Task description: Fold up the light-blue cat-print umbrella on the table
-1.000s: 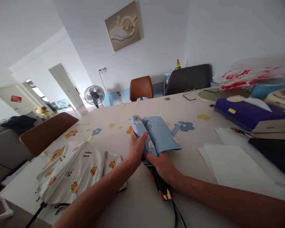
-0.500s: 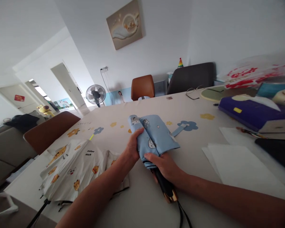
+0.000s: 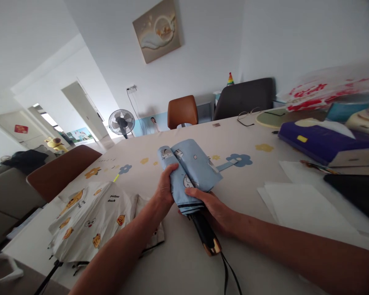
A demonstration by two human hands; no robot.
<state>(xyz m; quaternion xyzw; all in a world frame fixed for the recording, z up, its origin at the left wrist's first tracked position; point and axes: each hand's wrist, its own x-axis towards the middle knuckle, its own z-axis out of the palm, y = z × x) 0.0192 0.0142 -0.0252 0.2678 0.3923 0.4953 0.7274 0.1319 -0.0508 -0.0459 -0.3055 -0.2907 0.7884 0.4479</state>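
Observation:
Between my two hands is a folded light blue umbrella (image 3: 184,180) with small cartoon animals printed on it. Its black handle (image 3: 204,231), gold at the end and fitted with a dark strap, points toward me. My left hand (image 3: 166,182) wraps round the left side of the rolled cloth. Lower down, my right hand (image 3: 213,207) grips it near the handle, thumb on top of the cloth and fingers underneath. A loose flap of cloth stands out to the right, and the fastening strap (image 3: 227,164) stretches from it over the table.
A white umbrella (image 3: 95,221) with yellow ducks lies loosely folded at the left. At the right are paper sheets (image 3: 298,205), a black tablet-like object (image 3: 356,192), a purple tissue pack (image 3: 310,141) and glasses (image 3: 246,119). Chairs and a fan (image 3: 121,122) stand beyond the table (image 3: 160,270).
The cloth on the blue umbrella is wrapped a little further round, and its right flap reaches out less. Both hands have shifted slightly left with it. The camera view has moved a little.

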